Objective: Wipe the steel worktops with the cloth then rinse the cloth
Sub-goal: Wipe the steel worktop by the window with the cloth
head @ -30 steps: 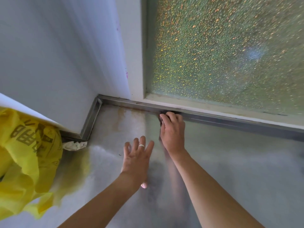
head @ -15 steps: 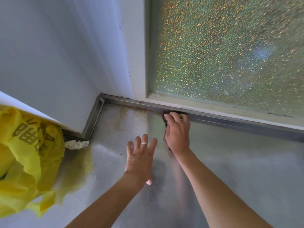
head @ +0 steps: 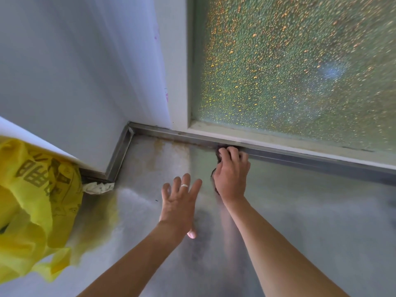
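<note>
The steel worktop [head: 310, 211] fills the lower view and ends in a raised steel rim [head: 300, 159] under a window. My right hand [head: 232, 174] is closed on a dark cloth [head: 216, 155], pressing it against the rim; only dark edges of the cloth show beside my fingers. My left hand [head: 180, 200] lies flat on the worktop just to the left, fingers spread, a ring on one finger, holding nothing. Brownish stains [head: 158, 146] mark the worktop near the back corner.
A yellow plastic bag [head: 32, 202] with dark print sits at the left edge on the worktop. A crumpled white scrap [head: 97, 187] lies by the corner of the white wall. Frosted glass window [head: 300, 71] stands behind the rim.
My right hand with the cloth has slid a little to the right along the rim. My left hand has stayed flat, shifting slightly with it.
</note>
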{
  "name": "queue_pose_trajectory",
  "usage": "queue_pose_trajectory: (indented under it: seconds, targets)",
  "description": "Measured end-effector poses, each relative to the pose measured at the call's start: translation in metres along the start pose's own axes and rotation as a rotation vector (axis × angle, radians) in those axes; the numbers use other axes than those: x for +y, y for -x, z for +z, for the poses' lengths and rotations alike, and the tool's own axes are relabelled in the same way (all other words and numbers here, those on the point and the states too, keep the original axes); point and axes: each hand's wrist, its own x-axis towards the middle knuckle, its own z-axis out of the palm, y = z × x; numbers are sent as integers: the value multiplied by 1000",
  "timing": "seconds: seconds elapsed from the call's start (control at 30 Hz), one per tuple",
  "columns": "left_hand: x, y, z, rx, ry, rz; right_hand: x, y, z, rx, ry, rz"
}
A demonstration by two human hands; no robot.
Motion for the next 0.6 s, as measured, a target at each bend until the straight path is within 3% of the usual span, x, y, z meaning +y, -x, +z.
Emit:
queue_pose_trajectory:
  seconds: [0.13,0.27,0.43,0.6]
  targets:
    - [0,0,0,-10,-6,-8,-28,-1,9,-85,-20,-34]
    - [0,1,0,-1,15,-6,-12,0,2,-52,17,-89]
    - [-3,0,4,20,27,-2,-16,6,1,-55,91,51]
    - [-5,-1,6,18,43,-2,-30,0,8,-117,14,-84]
